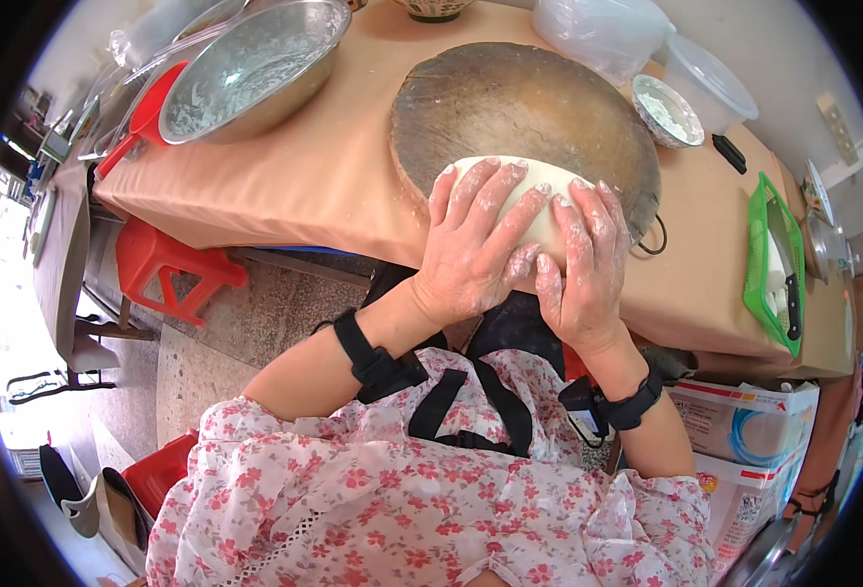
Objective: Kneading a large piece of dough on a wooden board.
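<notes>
A thick, smooth white lump of dough (547,231) rests on the near edge of a round wooden chopping block (509,103). My left hand (470,249) lies over the dough's left side, its floury fingers somewhat spread and curved over the top. On the right side my right hand (586,274) grips the dough, fingers bent over it and thumb near the left thumb. Both palms face the dough's near edge, and the hands cover much of it. White flour coats the fingertips of both hands.
A large metal bowl (255,73) dusted with flour and a red long-handled scoop (148,112) are at the far left. Beyond the block's right side sits a small bowl of flour (668,112). A green basket (759,264) holds a black-handled knife (794,305). A red stool (172,264) stands lower left.
</notes>
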A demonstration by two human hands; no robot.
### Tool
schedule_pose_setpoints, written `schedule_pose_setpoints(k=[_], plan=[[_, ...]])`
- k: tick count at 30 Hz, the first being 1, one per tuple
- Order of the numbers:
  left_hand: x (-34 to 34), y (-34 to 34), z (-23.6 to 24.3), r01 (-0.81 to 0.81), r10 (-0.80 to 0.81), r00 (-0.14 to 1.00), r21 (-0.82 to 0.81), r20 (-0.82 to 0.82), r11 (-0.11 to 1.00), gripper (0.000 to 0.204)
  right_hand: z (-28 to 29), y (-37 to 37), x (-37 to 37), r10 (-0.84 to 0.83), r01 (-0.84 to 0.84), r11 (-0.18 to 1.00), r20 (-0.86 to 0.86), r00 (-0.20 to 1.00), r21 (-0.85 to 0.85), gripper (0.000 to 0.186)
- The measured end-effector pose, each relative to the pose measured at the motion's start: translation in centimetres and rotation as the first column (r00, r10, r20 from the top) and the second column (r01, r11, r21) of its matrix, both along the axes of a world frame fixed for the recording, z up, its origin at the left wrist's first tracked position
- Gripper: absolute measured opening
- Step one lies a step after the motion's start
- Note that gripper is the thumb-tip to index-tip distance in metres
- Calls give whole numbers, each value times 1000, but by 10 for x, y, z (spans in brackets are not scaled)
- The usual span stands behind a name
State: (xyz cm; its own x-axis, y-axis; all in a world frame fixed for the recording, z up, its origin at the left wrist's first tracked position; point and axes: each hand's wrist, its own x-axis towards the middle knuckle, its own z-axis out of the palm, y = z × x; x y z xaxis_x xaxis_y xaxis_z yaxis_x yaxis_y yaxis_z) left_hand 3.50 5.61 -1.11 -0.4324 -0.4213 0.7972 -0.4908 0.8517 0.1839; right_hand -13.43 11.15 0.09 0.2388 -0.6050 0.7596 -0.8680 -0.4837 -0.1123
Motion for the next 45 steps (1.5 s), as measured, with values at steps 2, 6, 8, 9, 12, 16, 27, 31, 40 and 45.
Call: schedule_pose_setpoints(k=[2,6,8,9,12,16,27,31,40,45], plan=[[-1,-8,1,5,-5,1000,1,9,1000,52,1,-5,-1,-7,7,1000,6,1000,11,46],[-12,-36,15,20,-20,1000,110,0,994,41,10,-37,-5,-52,43,995,103,993,89,40],[-23,-50,22,-16,10,999,179,33,984,36,14,-57,-16,-46,15,984,171,984,179,37],[-28,-57,25,-59,43,997,242,70,969,30,17,-66,-21,-40,-24,965,240,970,261,34],[-40,-87,29,-69,31,989,265,145,962,26,25,-92,-35,-86,-47,929,335,938,368,33],[-52,-119,34,-137,55,969,333,243,933,27,30,-121,-44,-165,-15,886,346,924,463,41],[-4,-32,8,-7,6,1000,42,19,999,49,8,-34,-11,2,-3,1000,57,998,29,42],[6,-3,-10,3,-3,999,2,32,1000,58,-2,1,-2,-28,28,1000,2,1000,5,46],[-16,-44,14,-69,61,996,145,63,987,48,13,-52,-14,-61,26,975,152,987,221,41],[-36,-86,41,-167,67,968,422,240,891,37,25,-106,-42,-96,-49,901,309,946,431,42]])
